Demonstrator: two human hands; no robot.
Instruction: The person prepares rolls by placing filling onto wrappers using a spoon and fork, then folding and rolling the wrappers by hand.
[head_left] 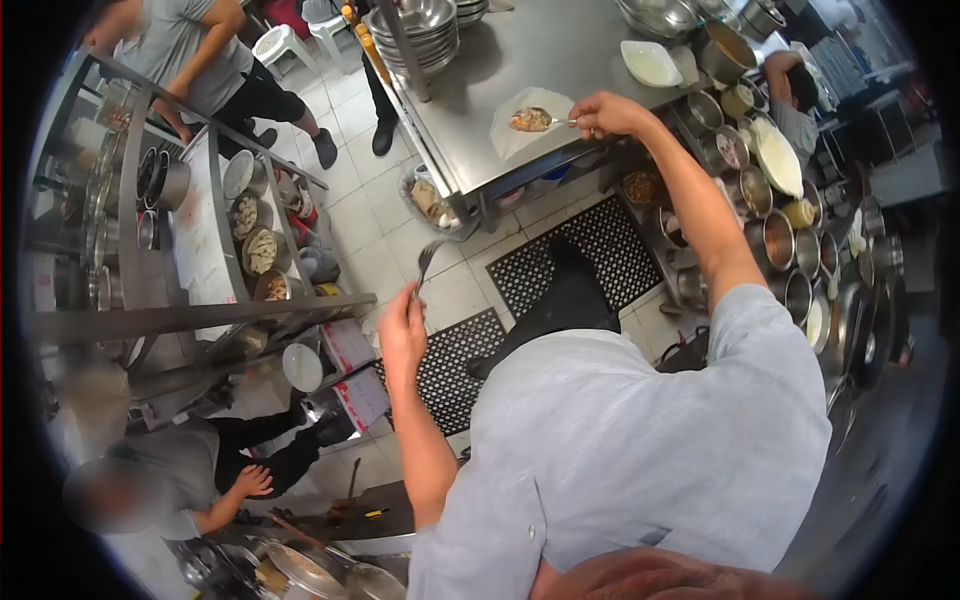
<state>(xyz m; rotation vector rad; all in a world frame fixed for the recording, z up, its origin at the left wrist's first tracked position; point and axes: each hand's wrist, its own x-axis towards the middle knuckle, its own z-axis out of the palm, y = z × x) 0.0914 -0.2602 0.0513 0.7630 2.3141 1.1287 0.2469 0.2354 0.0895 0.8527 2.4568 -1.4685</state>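
My right hand (pixel 603 116) grips the handle of a spoon (pixel 562 122) over the steel table (pixel 480 110). The spoon's bowl carries a chunky food mix (pixel 531 119), above a round white sheet or wrapper (pixel 505 138) lying near the table's front edge. To the left, my left hand (pixel 402 325) holds a fork (pixel 427 261) with its tines up, out over the tiled floor and away from the table. A white dish with pale contents (pixel 651 64) stands on the table beyond my right hand.
Stacked metal bowls (pixel 425 40) stand at the table's back left. Many food containers (pixel 778 240) line the right side. At left are a metal shelf rack (pixel 230 312) and two people, one standing (pixel 215 50), one lower down (pixel 180 460). Another person (pixel 795 110) is at upper right.
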